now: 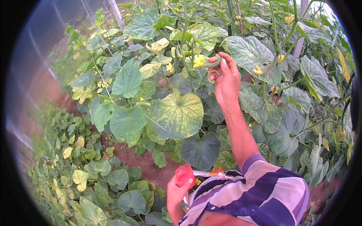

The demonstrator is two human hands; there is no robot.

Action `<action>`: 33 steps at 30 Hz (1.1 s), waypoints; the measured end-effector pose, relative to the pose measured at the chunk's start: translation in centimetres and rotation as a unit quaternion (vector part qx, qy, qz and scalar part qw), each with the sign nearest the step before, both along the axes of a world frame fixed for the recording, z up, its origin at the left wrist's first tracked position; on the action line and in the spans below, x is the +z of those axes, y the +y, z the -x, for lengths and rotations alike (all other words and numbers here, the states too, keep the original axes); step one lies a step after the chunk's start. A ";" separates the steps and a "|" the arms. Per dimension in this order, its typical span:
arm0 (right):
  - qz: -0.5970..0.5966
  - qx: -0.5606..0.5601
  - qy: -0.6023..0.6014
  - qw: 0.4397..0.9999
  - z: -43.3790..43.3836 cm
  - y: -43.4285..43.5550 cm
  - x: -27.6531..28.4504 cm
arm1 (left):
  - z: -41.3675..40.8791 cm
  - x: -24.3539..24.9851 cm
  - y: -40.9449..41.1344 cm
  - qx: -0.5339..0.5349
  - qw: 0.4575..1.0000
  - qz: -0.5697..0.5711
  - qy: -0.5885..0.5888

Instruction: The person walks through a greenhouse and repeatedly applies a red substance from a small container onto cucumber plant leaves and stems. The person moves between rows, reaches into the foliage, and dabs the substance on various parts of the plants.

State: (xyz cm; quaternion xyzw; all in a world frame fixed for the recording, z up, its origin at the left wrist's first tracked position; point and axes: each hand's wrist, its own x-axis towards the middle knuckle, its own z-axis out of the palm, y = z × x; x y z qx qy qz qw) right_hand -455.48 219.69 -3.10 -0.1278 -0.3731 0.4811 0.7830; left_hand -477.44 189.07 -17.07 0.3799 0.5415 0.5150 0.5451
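My right hand [226, 77] is raised among cucumber vines, its fingers and thumb around a small young cucumber [214, 63]. A yellow flower [199, 61] sits at the fruit's left end. Low in the view, in front of the striped shirt, my left hand [178, 189] holds a small red container [184, 175], seemingly plastic; its contents cannot be made out. A broad yellowing cucumber leaf [178, 114] spreads between the two hands. Right of the raised hand is a large mottled leaf [250, 53] with an orange-yellow flower [258, 70] beside it.
Upright vine stems [185, 31] rise at the top. A pale post [300, 31] stands at upper right, another [116, 11] at upper left. Bare soil [147, 165] shows between the plant rows, with low leafy vines [131, 201] at lower left. Translucent sheeting [36, 42] lines the left side.
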 end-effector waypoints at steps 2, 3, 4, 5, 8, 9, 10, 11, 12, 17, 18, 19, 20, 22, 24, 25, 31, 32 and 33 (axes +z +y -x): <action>0.049 0.074 0.013 0.996 -0.6 -2.5 -2.2 | 0.0 -0.4 -0.2 -0.005 1.000 0.002 0.003; 0.072 0.112 0.020 0.991 -0.8 -4.0 -3.4 | 0.3 -0.6 -0.2 -0.014 1.000 0.002 0.009; 0.078 0.171 0.006 0.982 -1.0 -5.6 -4.8 | 0.5 -0.5 0.1 -0.022 1.000 -0.005 0.015; 0.072 0.235 -0.009 0.969 -1.1 -6.9 -6.3 | 0.6 -0.8 0.1 -0.012 1.000 -0.011 0.016; 0.080 0.319 -0.222 0.918 0.4 -11.9 -11.4 | 1.4 -2.2 -1.2 0.021 0.999 -0.025 0.018; 0.050 0.340 -0.313 0.885 0.7 -13.7 -13.7 | 1.3 -2.0 -1.3 0.033 0.999 -0.020 0.015; 0.041 0.350 -0.384 0.853 0.8 -15.7 -15.1 | 1.1 -1.4 -1.4 0.042 0.999 -0.017 0.014; 0.034 0.359 -0.454 0.814 1.2 -17.5 -16.5 | 1.1 -1.1 -1.5 0.054 0.998 -0.010 0.013; 0.004 0.380 -0.514 0.769 1.6 -18.9 -18.4 | 1.4 -1.2 -1.6 0.054 0.998 -0.012 0.020; -0.128 0.470 -0.681 0.547 3.6 -22.0 -34.3 | 1.2 -0.4 -0.8 0.021 0.999 -0.006 0.029; -0.105 0.484 -0.689 0.530 3.1 -22.9 -32.7 | 1.0 -0.5 -1.5 0.019 0.999 -0.005 0.032; -0.108 0.475 -0.715 0.501 3.4 -22.8 -33.9 | 0.9 -0.6 -2.0 0.015 0.999 -0.004 0.035; -0.110 0.463 -0.741 0.474 4.1 -22.2 -36.0 | 0.7 -0.5 -2.0 0.014 0.999 -0.012 0.038; -0.100 0.447 -0.767 0.449 3.9 -23.7 -35.3 | 0.3 -0.9 -2.1 0.009 0.999 0.002 0.033; -0.088 0.403 -0.778 0.474 4.1 -24.5 -36.2 | -0.1 -0.9 -2.0 0.000 0.999 0.006 0.034; -0.085 0.382 -0.791 0.470 3.9 -24.6 -32.9 | -0.1 -1.2 -2.1 -0.002 0.999 0.005 0.038; -0.150 0.405 -0.719 0.544 4.4 -25.4 -33.1 | 0.7 -1.8 -5.4 0.042 0.999 -0.004 0.019; -0.127 0.377 -0.722 0.566 4.0 -25.1 -31.2 | 1.1 -1.8 -5.2 0.031 0.999 0.006 0.021; -0.127 0.369 -0.709 0.588 3.6 -24.8 -30.4 | 1.4 -1.7 -5.2 0.026 0.999 0.009 0.025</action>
